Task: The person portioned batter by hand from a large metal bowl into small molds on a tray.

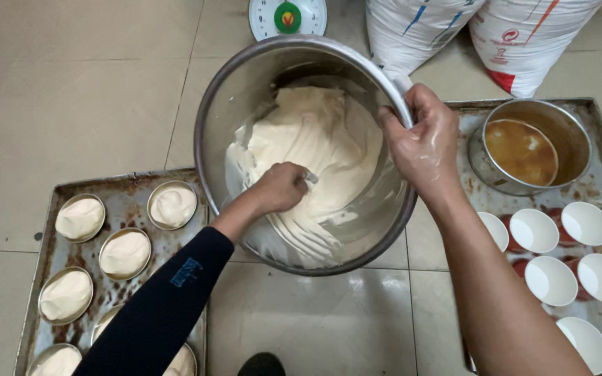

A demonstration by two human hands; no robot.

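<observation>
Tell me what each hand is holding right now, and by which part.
The right hand grips the big steel bowl by its rim. The left hand is closed in the batter; whether it holds a tool cannot be told.

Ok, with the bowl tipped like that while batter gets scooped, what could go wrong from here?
1. The big steel bowl is tilted and held only by the right hand on its rim; that hand looks greasy, so the bowl might slip.
2. The batter sits toward the low side, so it could spill onto the floor tiles.
3. The left hand scoops batter next to the filled moulds; drips may land on the tray.
</observation>
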